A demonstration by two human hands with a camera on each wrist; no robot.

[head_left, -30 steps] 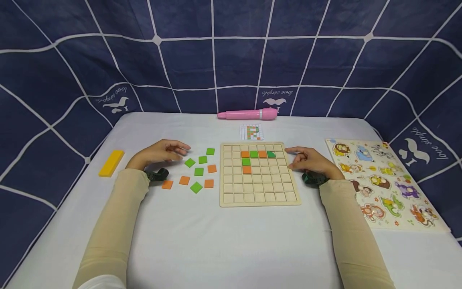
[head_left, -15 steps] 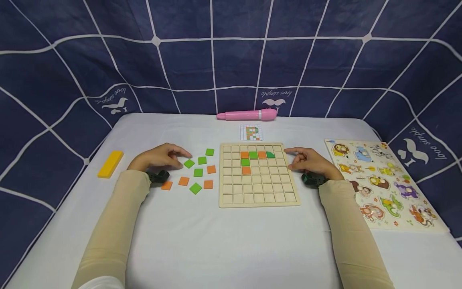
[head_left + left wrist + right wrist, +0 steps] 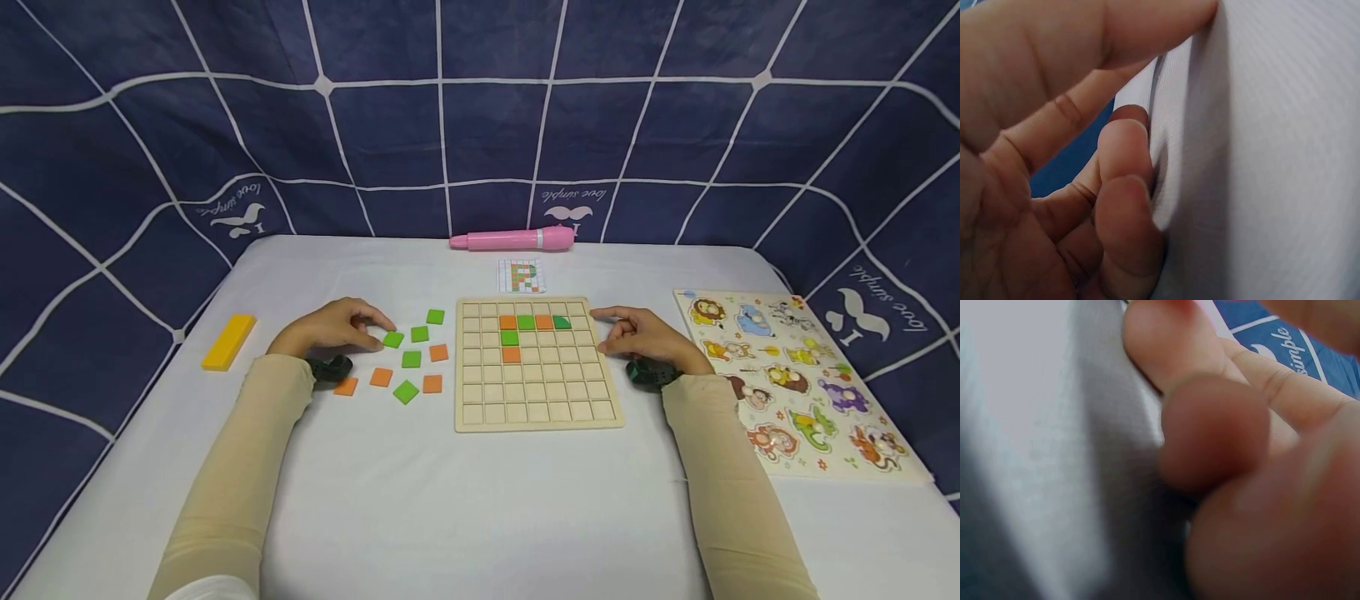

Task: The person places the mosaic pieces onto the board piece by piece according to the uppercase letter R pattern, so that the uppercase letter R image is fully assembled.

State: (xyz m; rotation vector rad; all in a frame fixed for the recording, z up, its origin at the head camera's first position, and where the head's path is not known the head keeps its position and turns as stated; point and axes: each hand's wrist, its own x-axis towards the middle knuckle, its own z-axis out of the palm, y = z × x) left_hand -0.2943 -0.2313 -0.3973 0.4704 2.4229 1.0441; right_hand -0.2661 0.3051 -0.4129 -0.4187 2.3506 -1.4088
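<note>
In the head view, my left hand (image 3: 333,325) is at the left of the loose tiles. Its thumb and index fingertip meet the edges of a green square tile (image 3: 393,339), pinching it flat on the table. The left wrist view shows only fingers against white cloth; the tile is hidden there. My right hand (image 3: 647,335) rests on the table, its index fingertip and thumb touching the right edge of the wooden grid board (image 3: 540,423). The board's upper cells hold orange and green tiles, among them a green rounded tile (image 3: 562,322).
Several loose green and orange tiles (image 3: 432,384) lie left of the board. Behind it are a small pattern card (image 3: 521,276) and a pink pen-like stick (image 3: 512,240). A yellow block (image 3: 228,342) lies far left, an animal puzzle board (image 3: 806,383) far right.
My left hand has come down and toward the green tile, its thumb and index finger now at the tile's edges. The right hand has stayed at the board's edge.
</note>
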